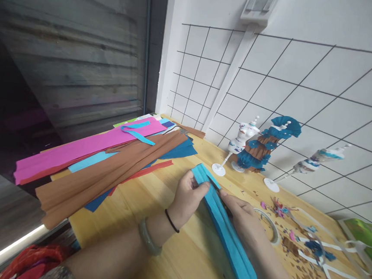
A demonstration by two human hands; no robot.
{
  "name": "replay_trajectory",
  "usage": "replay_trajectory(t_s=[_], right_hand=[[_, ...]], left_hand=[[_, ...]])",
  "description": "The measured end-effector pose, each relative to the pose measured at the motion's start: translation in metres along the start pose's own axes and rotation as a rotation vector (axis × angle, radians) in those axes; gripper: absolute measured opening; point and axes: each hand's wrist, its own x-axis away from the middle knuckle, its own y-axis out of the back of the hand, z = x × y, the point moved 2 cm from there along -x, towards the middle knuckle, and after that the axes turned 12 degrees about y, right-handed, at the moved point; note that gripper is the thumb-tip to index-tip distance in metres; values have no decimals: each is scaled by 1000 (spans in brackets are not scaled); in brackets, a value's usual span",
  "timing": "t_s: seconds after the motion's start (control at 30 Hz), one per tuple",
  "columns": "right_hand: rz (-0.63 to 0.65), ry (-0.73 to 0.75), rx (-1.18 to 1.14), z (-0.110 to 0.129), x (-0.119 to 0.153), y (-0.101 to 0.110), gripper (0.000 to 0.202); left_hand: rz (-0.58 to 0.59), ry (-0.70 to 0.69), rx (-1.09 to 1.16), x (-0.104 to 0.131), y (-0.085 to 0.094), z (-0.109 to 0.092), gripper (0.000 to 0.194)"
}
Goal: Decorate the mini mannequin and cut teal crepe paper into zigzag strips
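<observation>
A long folded strip of turquoise crepe paper [221, 218] runs from the middle of the table down toward the bottom edge. My left hand [190, 195] pinches it near its far end, thumb on top. My right hand [237, 207] is closed at the strip's right side around what look like scissors [215, 185]; only a thin dark blade shows, lying along the paper, and the handles are hidden by the fingers. A narrow piece of the paper stands apart at the blade.
At left lie stacked crepe papers, brown [105, 173] and pink [87, 148] among them. Small dress forms stand by the gridded wall: one white [243, 136], one in a brown and blue paper dress [260, 148], one tilted [314, 161]. A tape roll [274, 229] and scraps [304, 271] lie right.
</observation>
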Motion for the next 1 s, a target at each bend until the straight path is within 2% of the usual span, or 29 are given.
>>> replay_trajectory(t_s=[0.47,0.63,0.77,1.0], right_hand=[[-56,-15,120,7,1,0,43],[-45,-43,35,3,1,-1,43],[-33,-20,-49,-3,0,-3,50],[52,3,-67,-4,-3,-5,50]], left_hand=[[19,-7,-33,2,-1,2,11],[38,-9,-33,2,0,1,9],[-11,-23,-51,0,4,-2,8],[-64,-17,-68,-3,5,-1,20]])
